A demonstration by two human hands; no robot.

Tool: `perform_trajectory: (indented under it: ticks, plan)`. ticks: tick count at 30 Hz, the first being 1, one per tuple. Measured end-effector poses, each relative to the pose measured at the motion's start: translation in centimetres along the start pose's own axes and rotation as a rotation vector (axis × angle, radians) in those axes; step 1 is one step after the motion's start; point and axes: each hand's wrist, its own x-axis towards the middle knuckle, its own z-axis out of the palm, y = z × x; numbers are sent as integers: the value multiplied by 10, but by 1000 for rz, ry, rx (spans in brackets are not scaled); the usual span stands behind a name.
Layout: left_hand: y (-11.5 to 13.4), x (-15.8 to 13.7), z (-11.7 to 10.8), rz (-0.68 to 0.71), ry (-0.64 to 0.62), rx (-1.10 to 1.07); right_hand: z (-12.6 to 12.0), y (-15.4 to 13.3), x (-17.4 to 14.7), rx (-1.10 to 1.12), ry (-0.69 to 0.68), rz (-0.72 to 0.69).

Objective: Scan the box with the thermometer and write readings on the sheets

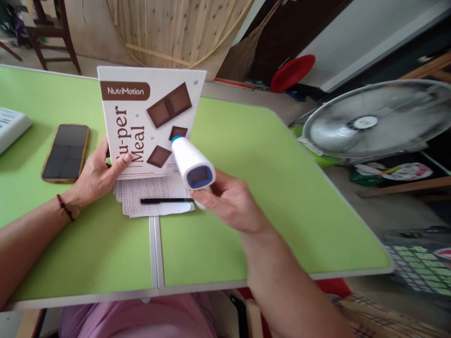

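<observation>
My left hand (100,166) grips a white box (130,126) by its lower left edge, thumb on the front. The box stands tilted up, its face toward me, with "NutriMotion" print and pictures of chocolate pieces. In my right hand (232,199) is a white infrared thermometer (192,162) with a blue tip and a dark screen facing me. Its tip points at the lower right of the box's face; whether it touches cannot be told. Beneath the box lie handwritten paper sheets (141,199) with a black pen (165,201) across them.
A phone in a wooden-edged case (66,152) lies left of the box on the green folding table (282,202). Part of a white device (12,126) shows at the left edge. A fan (373,119) stands beyond the table's right side, and a chair (52,33) is behind.
</observation>
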Motion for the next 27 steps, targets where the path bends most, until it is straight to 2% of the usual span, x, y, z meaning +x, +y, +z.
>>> perform_trajectory:
  ticks: [4,7,10,15,21,27]
  plan:
    - [3,-2,2,7,35,-7,-36,8,1,-384,-15,1]
    - [2,-3,2,-14,67,17,-48,18,1,-515,-88,1]
    - [-3,-3,0,-26,108,63,-46,28,2,-591,-106,9]
    - [-13,-1,-5,-6,144,119,-30,42,7,-752,-26,-28]
    - [-18,1,-6,82,111,171,-23,51,7,-866,3,-108]
    - [-21,3,-6,183,94,158,-23,53,7,-899,7,-115]
